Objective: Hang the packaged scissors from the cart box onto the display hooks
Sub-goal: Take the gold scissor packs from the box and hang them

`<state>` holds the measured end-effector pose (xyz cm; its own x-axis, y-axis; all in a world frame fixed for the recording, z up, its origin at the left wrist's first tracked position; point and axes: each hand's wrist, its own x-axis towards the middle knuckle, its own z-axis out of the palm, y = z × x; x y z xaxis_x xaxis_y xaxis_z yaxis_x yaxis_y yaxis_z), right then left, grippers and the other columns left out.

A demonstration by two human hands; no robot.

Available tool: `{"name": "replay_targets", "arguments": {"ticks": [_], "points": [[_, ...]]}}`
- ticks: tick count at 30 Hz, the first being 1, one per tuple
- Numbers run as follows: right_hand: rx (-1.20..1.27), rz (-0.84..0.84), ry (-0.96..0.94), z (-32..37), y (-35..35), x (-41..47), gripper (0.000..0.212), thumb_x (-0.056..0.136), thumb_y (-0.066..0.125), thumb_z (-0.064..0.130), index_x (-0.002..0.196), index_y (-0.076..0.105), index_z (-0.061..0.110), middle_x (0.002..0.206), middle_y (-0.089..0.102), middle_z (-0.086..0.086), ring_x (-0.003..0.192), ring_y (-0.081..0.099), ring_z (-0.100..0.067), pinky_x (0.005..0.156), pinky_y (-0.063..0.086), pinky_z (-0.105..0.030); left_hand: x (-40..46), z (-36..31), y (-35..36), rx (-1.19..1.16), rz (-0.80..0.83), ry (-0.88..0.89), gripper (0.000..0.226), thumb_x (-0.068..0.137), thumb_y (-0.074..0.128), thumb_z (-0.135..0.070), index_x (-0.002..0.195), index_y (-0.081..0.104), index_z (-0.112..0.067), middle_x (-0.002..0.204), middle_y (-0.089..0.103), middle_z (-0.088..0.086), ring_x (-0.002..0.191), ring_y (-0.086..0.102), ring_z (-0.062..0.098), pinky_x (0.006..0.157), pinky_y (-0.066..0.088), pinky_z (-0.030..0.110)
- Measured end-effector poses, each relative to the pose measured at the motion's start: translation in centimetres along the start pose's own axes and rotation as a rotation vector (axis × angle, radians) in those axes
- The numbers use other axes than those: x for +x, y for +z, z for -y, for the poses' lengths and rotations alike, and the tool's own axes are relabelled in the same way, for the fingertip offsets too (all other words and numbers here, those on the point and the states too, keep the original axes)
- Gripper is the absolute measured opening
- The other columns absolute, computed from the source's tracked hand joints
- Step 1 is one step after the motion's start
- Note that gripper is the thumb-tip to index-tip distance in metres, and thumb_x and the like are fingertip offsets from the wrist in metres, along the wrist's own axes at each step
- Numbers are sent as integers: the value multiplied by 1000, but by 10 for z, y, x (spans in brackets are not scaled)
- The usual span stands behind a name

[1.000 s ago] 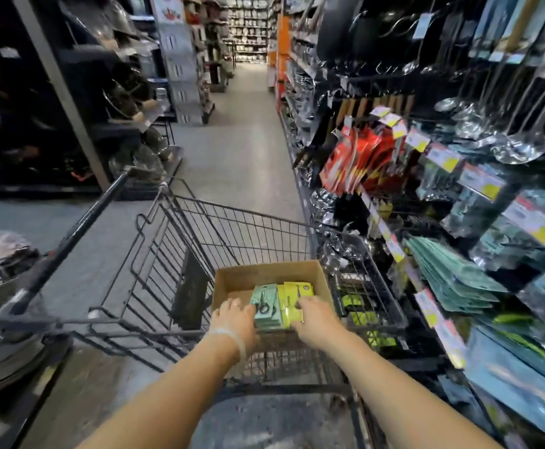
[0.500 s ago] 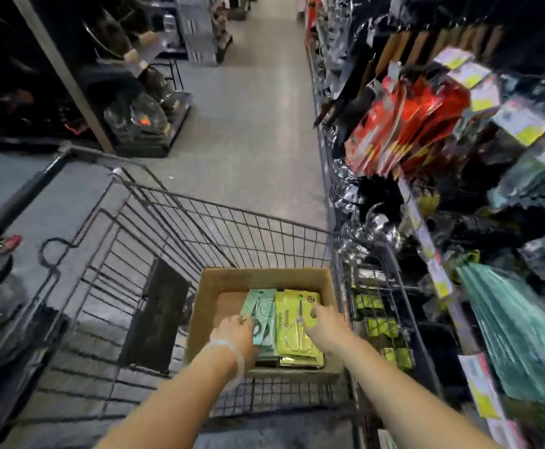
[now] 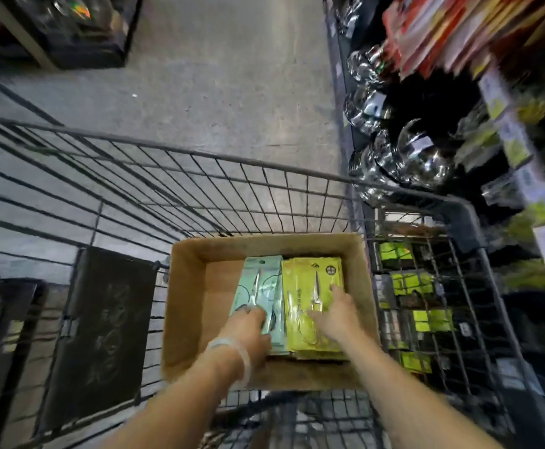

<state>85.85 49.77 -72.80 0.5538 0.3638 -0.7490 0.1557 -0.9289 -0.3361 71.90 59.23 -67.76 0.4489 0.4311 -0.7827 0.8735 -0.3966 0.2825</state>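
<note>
Scissors packs lie in two stacks inside the box (image 3: 187,319), which sits in the cart (image 3: 200,176): a teal stack (image 3: 258,280) toward the box's left and a yellow stack (image 3: 310,286) touching it on the right. Over the last second the view has tipped down from the aisle onto the box, and both hands have slid further in. The left hand (image 3: 248,328) now rests on the near end of the teal stack, fingers curled over it; whether it has a pack pinched I cannot tell. The right hand (image 3: 332,315) lies on the yellow stack with fingers fairly straight, pressing, not gripping. No pack has left the box, so this looks like picking the next packs; the hooks, right of the box, are blurred.
</note>
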Motion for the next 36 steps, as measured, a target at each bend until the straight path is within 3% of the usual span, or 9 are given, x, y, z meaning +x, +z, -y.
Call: {"name": "replay_targets", "arguments": {"ticks": [6, 11, 15, 20, 24, 27, 29, 32, 36], "points": [[-150, -11, 181, -8, 19, 36, 119, 68, 79, 44, 150, -5, 21, 152, 24, -15, 137, 31, -33, 106, 37, -45, 40, 4, 0, -83, 20, -39, 25, 91, 56, -23, 115, 55, -19, 117, 55, 3, 103, 57, 20, 96, 50, 36], [-25, -186, 225, -7, 17, 32, 94, 67, 83, 26, 139, 25, 12, 140, 37, -13, 125, 45, -32, 95, 45, -42, 40, 3, -2, -223, 54, -89, 32, 92, 55, -23, 124, 51, -19, 120, 57, 4, 105, 59, 20, 96, 50, 37], [177, -205, 133, -10, 9, 16, 88, 66, 82, 17, 136, 29, 8, 133, 41, -14, 121, 46, -32, 95, 42, -36, 32, -2, -8, -358, 89, -99, 41, 91, 57, -28, 130, 47, -17, 126, 57, 5, 106, 57, 18, 94, 49, 30], [338, -26, -107, 17, 19, -15, 102, 66, 83, 31, 145, 20, 20, 144, 33, 1, 133, 37, -21, 107, 38, -35, 30, -18, -17, -1011, 93, -250, 52, 69, 79, -26, 113, 58, -8, 112, 66, 14, 99, 64, 28, 88, 53, 41], [467, 143, -149, 31, 32, -3, 80, 69, 80, 36, 136, 37, 27, 137, 43, 4, 124, 44, -14, 102, 41, -30, 34, -3, -24, -1205, -139, -400, 24, 85, 65, -5, 108, 60, -5, 102, 67, 17, 96, 64, 32, 90, 51, 45], [299, 1, -63, 18, 31, 16, 67, 80, 71, 36, 136, 41, 18, 136, 42, -7, 124, 45, -21, 101, 39, -31, 37, 21, -29, -1197, -181, -419, 17, 87, 63, -8, 103, 57, -10, 103, 66, 15, 97, 63, 32, 90, 50, 46], [91, -137, 39, 6, 28, 25, 82, 77, 73, 41, 142, 31, 13, 140, 38, -11, 130, 39, -27, 106, 36, -35, 39, 34, -29, -1160, -176, -419, 17, 87, 63, -10, 104, 58, -11, 105, 67, 13, 99, 64, 32, 93, 49, 49], [-73, -112, 127, -2, 32, 34, 105, 69, 78, 44, 147, 15, 12, 146, 33, -13, 135, 33, -30, 108, 34, -40, 38, 47, -25, -1156, -149, -425, 16, 86, 63, -9, 101, 60, -13, 104, 68, 12, 98, 65, 33, 93, 49, 53], [-131, -192, 205, -2, 37, 38, 95, 66, 82, 37, 139, 28, 10, 136, 42, -13, 127, 41, -30, 101, 40, -41, 33, 53, -18, -1150, -120, -421, 13, 86, 64, -11, 96, 60, -18, 101, 69, 9, 96, 66, 30, 91, 50, 53]]}}
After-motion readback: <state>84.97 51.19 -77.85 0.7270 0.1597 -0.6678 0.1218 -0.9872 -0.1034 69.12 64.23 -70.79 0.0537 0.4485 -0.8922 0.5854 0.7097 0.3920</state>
